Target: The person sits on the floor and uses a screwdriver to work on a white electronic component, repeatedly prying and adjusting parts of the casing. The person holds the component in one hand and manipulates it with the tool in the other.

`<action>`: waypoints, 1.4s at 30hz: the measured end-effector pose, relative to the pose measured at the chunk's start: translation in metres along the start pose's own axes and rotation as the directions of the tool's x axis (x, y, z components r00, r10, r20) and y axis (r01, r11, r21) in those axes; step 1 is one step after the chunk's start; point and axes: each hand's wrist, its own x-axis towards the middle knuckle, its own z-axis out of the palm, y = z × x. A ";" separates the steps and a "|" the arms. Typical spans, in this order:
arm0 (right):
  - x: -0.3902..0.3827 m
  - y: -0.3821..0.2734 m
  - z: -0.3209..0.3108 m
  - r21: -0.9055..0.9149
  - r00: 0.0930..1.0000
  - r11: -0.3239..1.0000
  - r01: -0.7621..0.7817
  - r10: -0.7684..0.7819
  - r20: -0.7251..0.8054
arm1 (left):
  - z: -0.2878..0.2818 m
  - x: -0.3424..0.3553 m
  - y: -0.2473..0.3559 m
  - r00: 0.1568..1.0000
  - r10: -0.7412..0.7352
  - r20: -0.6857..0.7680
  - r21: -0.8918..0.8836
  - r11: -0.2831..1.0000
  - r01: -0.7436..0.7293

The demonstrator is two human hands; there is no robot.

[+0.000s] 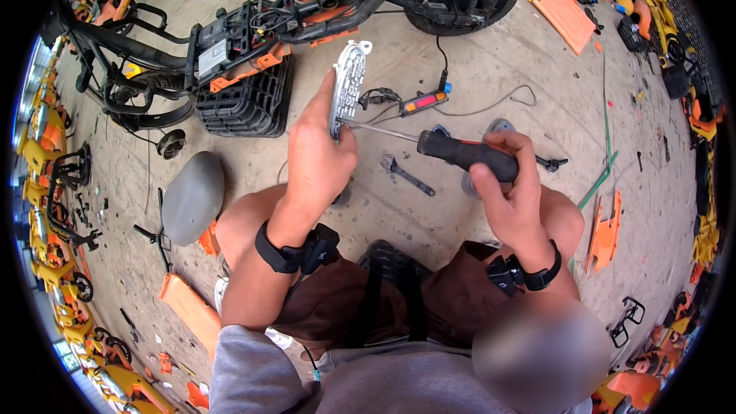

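Observation:
My left hand (pixel 326 149) grips an oblong silver-and-clear housing (pixel 351 80) with a bumpy, patterned face, held upright in the upper middle of the view. My right hand (pixel 506 188) is closed round the black-and-red handle of a screwdriver (pixel 460 152). Its steel shaft points left, and the tip meets the lower part of the housing beside my left thumb. On the floor just below the shaft lies an adjustable wrench (pixel 410 176). A small red, yellow and black device (pixel 424 103) with a cable lies behind it.
A stripped black bike frame (pixel 307 19) with wheels stretches across the back, beside a black crate (pixel 241 107). A grey seat (pixel 192 195) lies at left. Orange panels (pixel 562 15) and loose parts are scattered about. Rows of yellow vehicles (pixel 61 245) line both edges.

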 end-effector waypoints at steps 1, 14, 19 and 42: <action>0.002 0.001 -0.001 -0.062 0.995 0.993 0.099 -0.098 0.024 | 0.000 0.000 0.000 1.000 -0.005 0.001 -0.002 1.000 0.005; 0.003 -0.002 -0.005 -0.012 0.999 1.000 -0.012 0.012 0.034 | 0.001 0.001 0.002 1.000 0.009 0.016 0.025 1.000 -0.009; 0.003 -0.012 -0.006 -0.168 0.953 0.946 -0.278 0.293 0.077 | 0.000 0.001 -0.003 1.000 0.015 0.015 0.036 0.999 -0.016; 0.006 0.000 -0.009 -0.263 0.976 0.943 0.204 -0.177 0.124 | 0.009 0.005 -0.014 0.991 0.125 0.037 0.027 0.992 -0.126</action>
